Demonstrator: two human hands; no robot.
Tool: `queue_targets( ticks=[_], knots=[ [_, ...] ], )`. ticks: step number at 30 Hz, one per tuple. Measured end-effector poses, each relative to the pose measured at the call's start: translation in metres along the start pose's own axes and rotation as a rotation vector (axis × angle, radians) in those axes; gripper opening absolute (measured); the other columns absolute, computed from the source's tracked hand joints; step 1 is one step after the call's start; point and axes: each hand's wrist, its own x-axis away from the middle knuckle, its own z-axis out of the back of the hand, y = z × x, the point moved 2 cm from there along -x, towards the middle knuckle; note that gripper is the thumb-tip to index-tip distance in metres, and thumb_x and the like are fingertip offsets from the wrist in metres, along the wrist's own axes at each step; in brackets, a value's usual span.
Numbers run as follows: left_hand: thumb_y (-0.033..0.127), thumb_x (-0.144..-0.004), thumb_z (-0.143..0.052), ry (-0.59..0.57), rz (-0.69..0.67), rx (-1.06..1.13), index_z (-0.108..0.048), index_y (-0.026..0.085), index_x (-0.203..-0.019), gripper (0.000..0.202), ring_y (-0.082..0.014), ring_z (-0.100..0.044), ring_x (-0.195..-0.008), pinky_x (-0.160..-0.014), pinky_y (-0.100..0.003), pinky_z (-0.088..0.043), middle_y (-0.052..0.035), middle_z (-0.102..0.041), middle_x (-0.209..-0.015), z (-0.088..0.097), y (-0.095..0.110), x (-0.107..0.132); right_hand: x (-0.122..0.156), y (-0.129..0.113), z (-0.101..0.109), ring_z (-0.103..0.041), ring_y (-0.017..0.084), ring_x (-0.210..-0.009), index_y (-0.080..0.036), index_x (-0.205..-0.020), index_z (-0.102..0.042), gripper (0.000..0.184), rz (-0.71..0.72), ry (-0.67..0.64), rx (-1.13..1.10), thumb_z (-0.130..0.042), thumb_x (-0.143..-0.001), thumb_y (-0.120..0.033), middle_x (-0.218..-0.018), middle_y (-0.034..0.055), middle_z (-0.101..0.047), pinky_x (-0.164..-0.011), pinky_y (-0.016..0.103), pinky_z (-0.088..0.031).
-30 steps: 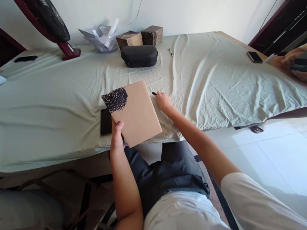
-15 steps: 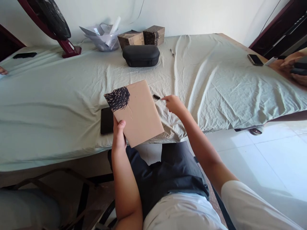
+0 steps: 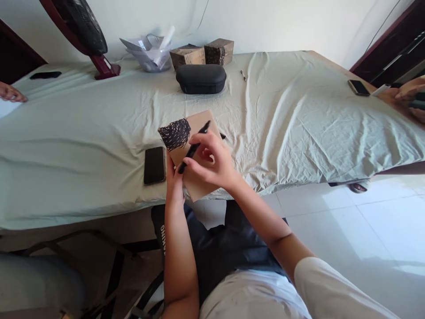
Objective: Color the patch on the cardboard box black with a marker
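Note:
My left hand (image 3: 174,181) is closed on the lower left edge of a brown cardboard piece (image 3: 199,186), its thumb on the front face. Dense black squiggly lines (image 3: 175,134) cover the top left corner of the cardboard. Over the cardboard, my right hand (image 3: 214,159) grips a black marker (image 3: 192,153) between thumb and fingers. The marker slants, its lower end close to my left thumb; whether they touch I cannot tell. Just past the right edge of the cardboard lies a small black cap (image 3: 222,136), partly hidden. A black phone (image 3: 154,165) rests left of my left hand.
A black case (image 3: 201,79), two patterned boxes (image 3: 219,52), a clear basket (image 3: 151,60) and a fan (image 3: 104,68) stand at the back of the cloth-covered table (image 3: 99,128). A pen (image 3: 243,75) lies behind. Other people's hands show at the far left (image 3: 11,92) and far right (image 3: 411,91).
My right hand has moved left from beside the small black cap to over the cardboard, and the black marker now shows in it. A person's hand reaches further in at the left.

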Motion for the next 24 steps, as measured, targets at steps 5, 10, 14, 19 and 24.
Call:
queue_targets(
  ticks=[5, 10, 14, 19, 24],
  knots=[
    [0.060, -0.090, -0.092, 0.024, 0.030, 0.032, -0.056, 0.037, -0.175, 0.096, -0.0351, -0.063, -0.157, -0.130, -0.046, -0.052, -0.0077, -0.065, -0.172, 0.000, 0.002, 0.005, -0.001, 0.007, 0.002, -0.072, 0.021, -0.101, -0.026, -0.148, -0.060, 0.036, 0.111, -0.013, 0.034, -0.044, -0.115, -0.027, -0.136, 0.0103, -0.072, -0.093, 0.041, -0.071],
    [0.071, -0.086, -0.091, 0.066, 0.083, -0.033, -0.053, 0.037, -0.178, 0.105, -0.0389, -0.066, -0.153, -0.128, -0.052, -0.055, -0.0108, -0.066, -0.169, -0.001, -0.001, 0.005, -0.001, 0.015, 0.012, -0.068, 0.018, -0.090, -0.028, -0.160, -0.046, 0.044, 0.000, -0.003, -0.041, -0.049, -0.119, -0.043, -0.131, 0.0099, -0.072, -0.080, 0.035, -0.067],
    [0.065, -0.089, -0.091, 0.061, 0.043, -0.055, -0.058, 0.037, -0.174, 0.095, -0.0382, -0.067, -0.153, -0.126, -0.051, -0.058, -0.0092, -0.069, -0.165, -0.006, 0.002, 0.004, 0.004, 0.006, 0.011, -0.069, 0.020, -0.084, -0.028, -0.129, -0.066, 0.036, 0.035, 0.029, 0.109, -0.059, -0.115, -0.060, -0.102, 0.0044, -0.069, -0.079, 0.036, -0.064],
    [0.060, -0.096, -0.085, 0.068, 0.028, -0.114, -0.058, 0.027, -0.173, 0.088, -0.0369, -0.070, -0.148, -0.122, -0.047, -0.060, -0.0147, -0.073, -0.157, 0.000, -0.004, 0.002, 0.015, -0.008, 0.002, -0.076, 0.018, -0.080, -0.026, -0.127, -0.069, 0.025, 0.091, -0.008, 0.118, -0.050, -0.114, -0.034, -0.095, 0.0030, -0.077, -0.075, 0.031, -0.062],
    [0.064, -0.094, -0.086, 0.084, 0.097, -0.141, -0.047, 0.036, -0.179, 0.098, -0.0343, -0.078, -0.136, -0.105, -0.044, -0.066, -0.0117, -0.074, -0.152, 0.012, -0.023, -0.001, 0.024, -0.008, -0.009, -0.076, 0.018, -0.082, -0.027, -0.124, -0.074, 0.024, 0.158, -0.103, 0.221, -0.056, -0.110, -0.034, -0.105, 0.0054, -0.078, -0.073, 0.031, -0.063]
  ],
)
